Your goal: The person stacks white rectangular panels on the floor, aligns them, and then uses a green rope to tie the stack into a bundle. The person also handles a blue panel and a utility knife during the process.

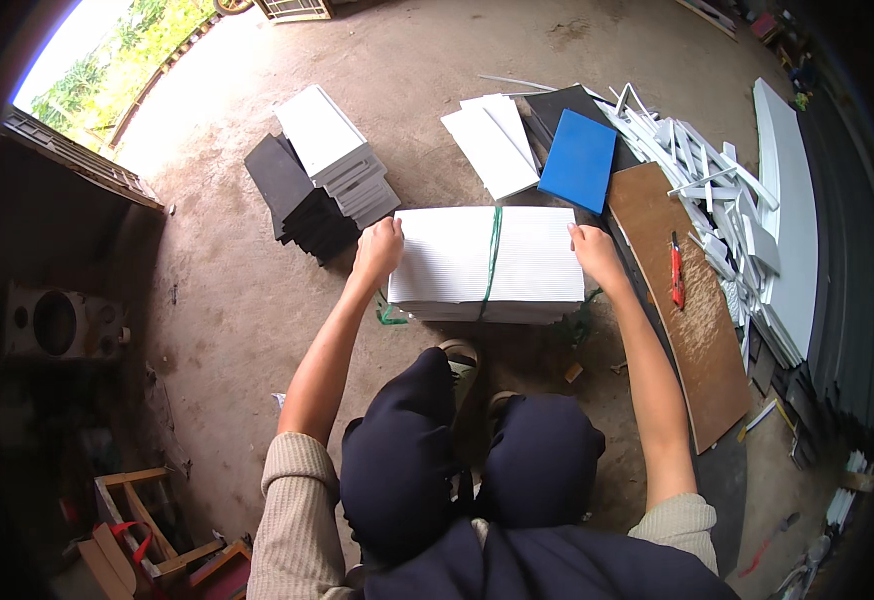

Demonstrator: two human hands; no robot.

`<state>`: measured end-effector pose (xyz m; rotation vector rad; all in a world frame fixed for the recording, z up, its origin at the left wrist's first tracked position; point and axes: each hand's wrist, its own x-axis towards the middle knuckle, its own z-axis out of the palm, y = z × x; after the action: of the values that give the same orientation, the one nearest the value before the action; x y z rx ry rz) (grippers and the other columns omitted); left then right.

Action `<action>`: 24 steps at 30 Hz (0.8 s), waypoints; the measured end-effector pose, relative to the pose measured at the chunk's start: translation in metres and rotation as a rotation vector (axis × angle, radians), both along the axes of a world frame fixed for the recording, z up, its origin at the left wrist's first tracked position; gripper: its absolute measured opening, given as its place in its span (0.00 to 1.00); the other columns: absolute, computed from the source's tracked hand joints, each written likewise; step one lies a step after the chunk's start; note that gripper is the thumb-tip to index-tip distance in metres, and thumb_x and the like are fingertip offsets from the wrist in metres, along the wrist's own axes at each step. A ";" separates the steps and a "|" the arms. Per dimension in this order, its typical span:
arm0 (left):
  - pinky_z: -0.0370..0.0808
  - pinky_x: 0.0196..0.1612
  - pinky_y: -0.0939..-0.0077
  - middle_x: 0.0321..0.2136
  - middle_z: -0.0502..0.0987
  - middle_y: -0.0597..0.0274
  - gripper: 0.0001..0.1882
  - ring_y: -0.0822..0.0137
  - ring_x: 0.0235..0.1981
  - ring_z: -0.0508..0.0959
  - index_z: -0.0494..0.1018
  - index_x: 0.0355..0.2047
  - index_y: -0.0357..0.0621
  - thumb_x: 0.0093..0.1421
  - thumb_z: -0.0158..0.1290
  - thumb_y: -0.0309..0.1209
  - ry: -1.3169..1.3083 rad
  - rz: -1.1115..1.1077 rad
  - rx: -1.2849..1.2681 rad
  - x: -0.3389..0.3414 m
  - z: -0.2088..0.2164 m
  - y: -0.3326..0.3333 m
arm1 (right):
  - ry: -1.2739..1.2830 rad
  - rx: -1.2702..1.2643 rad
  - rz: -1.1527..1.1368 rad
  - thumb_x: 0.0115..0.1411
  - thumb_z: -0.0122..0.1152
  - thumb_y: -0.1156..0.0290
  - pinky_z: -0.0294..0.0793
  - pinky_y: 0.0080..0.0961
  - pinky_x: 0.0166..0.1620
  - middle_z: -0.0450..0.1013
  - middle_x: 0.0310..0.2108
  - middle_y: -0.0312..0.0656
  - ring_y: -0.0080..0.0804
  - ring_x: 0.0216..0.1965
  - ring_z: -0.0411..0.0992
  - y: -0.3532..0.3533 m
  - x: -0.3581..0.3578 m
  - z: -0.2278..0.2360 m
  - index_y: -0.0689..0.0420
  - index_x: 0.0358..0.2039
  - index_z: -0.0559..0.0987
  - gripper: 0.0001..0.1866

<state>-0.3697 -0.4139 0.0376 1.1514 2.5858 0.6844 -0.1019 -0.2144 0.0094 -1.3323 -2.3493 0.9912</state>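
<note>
A stack of white corrugated sheets (452, 262) lies on the concrete floor in front of my knees. A green strap (493, 255) runs across its middle from back to front. My left hand (378, 249) grips the stack's left edge with its fingers curled. My right hand (593, 252) holds the right edge near the far corner. Both forearms reach forward past my knees.
Piles of black sheets (295, 198) and white sheets (335, 150) lie to the far left. White panels (492, 145), a blue panel (578, 160) and white offcuts (717, 190) lie behind. A red utility knife (676, 270) rests on a brown board (692, 320).
</note>
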 end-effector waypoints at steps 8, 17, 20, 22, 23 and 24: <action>0.70 0.30 0.66 0.23 0.74 0.46 0.18 0.57 0.24 0.75 0.73 0.27 0.34 0.57 0.39 0.36 -0.231 -0.116 -0.229 0.004 0.050 0.011 | 0.405 -0.862 0.048 0.61 0.37 0.65 0.53 0.13 0.17 0.56 0.14 0.28 0.16 0.14 0.55 0.004 0.021 0.085 0.60 0.27 0.65 0.12; 0.69 0.39 0.58 0.30 0.73 0.40 0.19 0.45 0.36 0.73 0.70 0.31 0.31 0.56 0.42 0.38 -0.133 0.134 -0.074 0.107 0.024 0.021 | 0.211 -0.723 0.150 0.55 0.51 0.69 0.67 0.22 0.25 0.67 0.20 0.40 0.28 0.22 0.66 -0.047 -0.042 0.086 0.66 0.25 0.72 0.11; 0.70 0.35 0.61 0.28 0.74 0.46 0.15 0.49 0.32 0.74 0.71 0.27 0.35 0.52 0.50 0.38 -0.055 0.213 0.048 0.128 0.008 0.014 | -0.193 -0.080 0.311 0.48 0.58 0.68 0.69 0.33 0.32 0.72 0.20 0.45 0.33 0.24 0.70 -0.074 -0.061 0.030 0.63 0.20 0.76 0.10; 0.70 0.35 0.61 0.26 0.74 0.44 0.16 0.49 0.32 0.75 0.72 0.28 0.36 0.51 0.52 0.40 -0.132 0.228 0.107 0.132 0.013 0.009 | -0.222 0.016 0.234 0.45 0.61 0.68 0.69 0.33 0.34 0.73 0.21 0.47 0.37 0.26 0.71 -0.090 -0.066 0.029 0.61 0.20 0.78 0.08; 0.70 0.35 0.61 0.26 0.74 0.44 0.17 0.49 0.32 0.75 0.73 0.29 0.36 0.50 0.53 0.41 -0.171 0.233 0.137 0.133 0.016 0.009 | -0.166 -0.028 0.234 0.44 0.61 0.68 0.70 0.31 0.34 0.73 0.22 0.47 0.38 0.27 0.72 -0.088 -0.065 0.032 0.59 0.20 0.78 0.07; 0.70 0.34 0.62 0.25 0.75 0.46 0.16 0.52 0.31 0.75 0.74 0.28 0.39 0.48 0.55 0.41 -0.200 0.237 0.139 0.135 0.015 0.011 | -0.111 -0.075 0.233 0.43 0.62 0.68 0.70 0.29 0.35 0.73 0.23 0.48 0.40 0.27 0.73 -0.090 -0.063 0.036 0.58 0.21 0.79 0.06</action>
<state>-0.2350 -0.4025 0.0524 0.7708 2.5577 0.9894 -0.1653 -0.3046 0.0452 -1.1864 -2.6220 1.1070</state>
